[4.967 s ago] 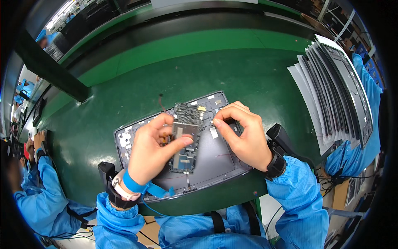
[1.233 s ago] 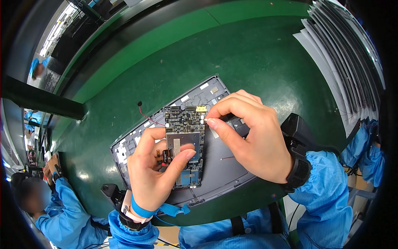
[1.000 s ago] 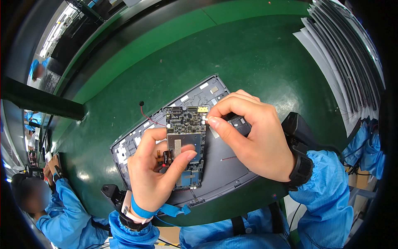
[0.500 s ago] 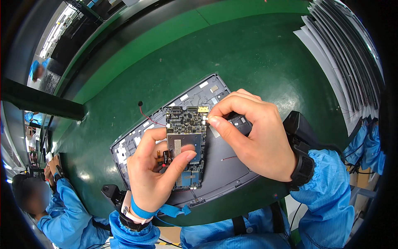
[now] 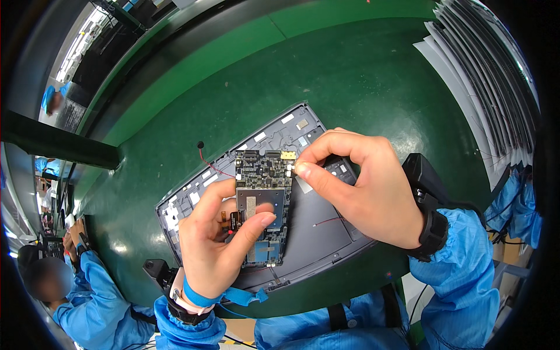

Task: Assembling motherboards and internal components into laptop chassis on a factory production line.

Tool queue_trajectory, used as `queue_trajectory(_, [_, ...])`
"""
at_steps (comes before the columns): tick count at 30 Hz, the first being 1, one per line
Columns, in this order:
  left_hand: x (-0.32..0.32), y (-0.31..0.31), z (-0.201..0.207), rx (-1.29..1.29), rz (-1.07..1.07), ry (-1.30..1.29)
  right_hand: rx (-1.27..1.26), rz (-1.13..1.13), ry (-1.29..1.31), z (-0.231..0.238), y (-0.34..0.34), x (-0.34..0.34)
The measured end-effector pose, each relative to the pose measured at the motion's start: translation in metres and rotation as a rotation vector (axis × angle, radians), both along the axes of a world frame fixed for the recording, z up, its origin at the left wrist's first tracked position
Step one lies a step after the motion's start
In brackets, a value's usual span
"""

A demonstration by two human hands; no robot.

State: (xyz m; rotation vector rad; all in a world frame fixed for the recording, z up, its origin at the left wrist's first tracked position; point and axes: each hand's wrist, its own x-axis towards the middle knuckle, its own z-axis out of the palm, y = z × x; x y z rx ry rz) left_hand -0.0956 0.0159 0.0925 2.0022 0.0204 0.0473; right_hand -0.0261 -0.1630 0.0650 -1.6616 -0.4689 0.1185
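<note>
My left hand point(image 5: 213, 239) is closed around a long circuit board point(image 5: 261, 198), its thumb over the board's face. The board is held above a grey device back cover point(image 5: 318, 251), a wide tray-like shell. A yellow connector point(image 5: 288, 155) sits at the board's top right corner, with small white sockets point(image 5: 289, 170) just below. At those sockets my right hand point(image 5: 356, 192) pinches with thumb and forefinger; whatever lies between the fingertips is too small to make out. A thin red wire point(image 5: 329, 221) lies on the cover below the right hand. Another red wire with a round black end point(image 5: 200, 145) leaves the board's left edge.
The cover lies on a green work table point(image 5: 361, 76). A stack of thin grey panels point(image 5: 490, 81) stands at the right. A dark bar point(image 5: 61, 140) crosses the left side. Another person in a blue sleeve point(image 5: 102, 291) works at the lower left.
My right hand has shifted slightly right, its fingertips still beside the board's white sockets. The board and the round black end have moved slightly right too.
</note>
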Motion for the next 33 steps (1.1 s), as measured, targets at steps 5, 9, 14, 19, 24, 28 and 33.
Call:
queue_trajectory(5, [-0.0001,0.0013,-0.0007,-0.063,-0.001,0.015,0.025,0.047,0.093,0.0026,-0.0009,0.0010])
queue_trajectory(9, [0.0009,0.0030,-0.0005,-0.075,-0.016,0.057,0.003,0.086,0.093,0.0036,-0.0035,0.0029])
queue_trajectory(14, [0.0011,0.0042,0.0009,-0.171,-0.023,0.111,-0.038,0.131,0.112,0.0054,-0.0068,0.0062])
queue_trajectory(19, [0.0022,0.0039,0.0010,-0.255,-0.034,0.141,-0.032,0.124,0.092,0.0053,-0.0075,0.0048])
queue_trajectory(24, [0.0020,0.0042,0.0006,-0.265,-0.033,0.163,-0.016,0.130,0.065,0.0046,-0.0075,0.0046])
queue_trajectory(28, [0.0021,0.0033,0.0008,-0.255,-0.020,0.162,-0.014,0.134,0.061,0.0048,-0.0077,0.0049])
queue_trajectory(33, [0.0021,0.0030,-0.0014,-0.193,-0.012,0.131,-0.019,0.108,0.048,0.0035,-0.0066,0.0035])
